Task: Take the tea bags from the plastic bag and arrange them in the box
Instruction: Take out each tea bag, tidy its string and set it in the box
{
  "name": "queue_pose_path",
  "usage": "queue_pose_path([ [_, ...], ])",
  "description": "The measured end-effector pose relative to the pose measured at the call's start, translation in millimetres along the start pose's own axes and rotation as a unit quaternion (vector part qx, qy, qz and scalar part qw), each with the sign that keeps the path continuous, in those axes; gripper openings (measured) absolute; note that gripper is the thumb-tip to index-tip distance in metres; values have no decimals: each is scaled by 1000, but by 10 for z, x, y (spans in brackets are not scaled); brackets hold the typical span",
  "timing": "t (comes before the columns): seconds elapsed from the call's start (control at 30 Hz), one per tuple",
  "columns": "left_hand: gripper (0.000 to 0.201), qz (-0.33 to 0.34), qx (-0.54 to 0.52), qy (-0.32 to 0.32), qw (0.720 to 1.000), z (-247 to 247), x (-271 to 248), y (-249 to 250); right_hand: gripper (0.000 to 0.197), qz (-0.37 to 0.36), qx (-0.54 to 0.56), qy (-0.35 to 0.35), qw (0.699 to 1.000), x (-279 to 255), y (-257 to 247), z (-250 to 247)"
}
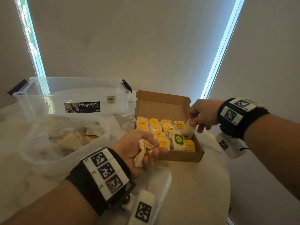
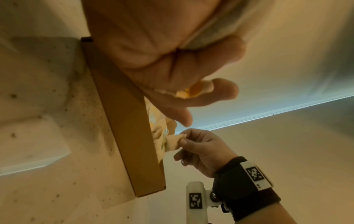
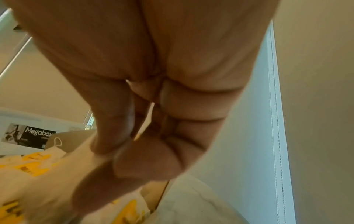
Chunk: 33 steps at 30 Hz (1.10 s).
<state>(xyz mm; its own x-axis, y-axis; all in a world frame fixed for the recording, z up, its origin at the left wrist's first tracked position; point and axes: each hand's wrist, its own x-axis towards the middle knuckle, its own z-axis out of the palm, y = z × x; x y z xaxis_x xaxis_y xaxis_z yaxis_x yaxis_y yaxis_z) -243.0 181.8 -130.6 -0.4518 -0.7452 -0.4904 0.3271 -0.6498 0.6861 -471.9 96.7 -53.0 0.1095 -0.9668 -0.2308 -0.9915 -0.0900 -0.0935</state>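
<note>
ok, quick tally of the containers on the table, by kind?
plastic bag: 1
cardboard box: 1
clear storage bin: 1
Total: 3

Left grip (image 1: 142,148) fisted around tea bags (image 1: 143,153), right grip (image 1: 203,116) pinching one tea bag (image 1: 189,127).

Head view looks forward-down at the cardboard box (image 1: 168,127); both wrist views sit close under their palms, sharing that box with it.
</note>
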Motion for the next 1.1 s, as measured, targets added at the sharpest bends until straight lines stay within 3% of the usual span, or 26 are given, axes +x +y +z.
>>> queue_pose_path([
  [0.13, 28, -1, -4, 2, 1000, -42, 14, 4, 8, -51, -21, 15, 998, 15, -48, -31],
  [0.27, 19, -3, -10, 5, 1000, -66, 41, 7, 8, -22, -128, 1, 992, 23, -46, -54],
  [0.33, 17, -7, -12, -1, 1000, -67, 43, 16, 2, -14, -126, 11, 992, 40, -16, -37],
  [0.57, 29, -7, -10, 1, 1000, -54, 41, 13, 12, -4, -107, 16, 994, 181, 80, 116],
  [0.8, 19, -12, -8, 0, 1000, -65, 49, 14, 17, -25, -120, 16, 992, 191, 5, 213],
  [0.93, 18, -8, -2, 6, 1000, -75, 78, -1, 25, -27, -178, 25, 983, 194, -46, 273],
  [1.1, 17, -7, -1, 9, 1000, -59, 63, 0, 20, -20, -248, 29, 968, 151, -68, 307],
])
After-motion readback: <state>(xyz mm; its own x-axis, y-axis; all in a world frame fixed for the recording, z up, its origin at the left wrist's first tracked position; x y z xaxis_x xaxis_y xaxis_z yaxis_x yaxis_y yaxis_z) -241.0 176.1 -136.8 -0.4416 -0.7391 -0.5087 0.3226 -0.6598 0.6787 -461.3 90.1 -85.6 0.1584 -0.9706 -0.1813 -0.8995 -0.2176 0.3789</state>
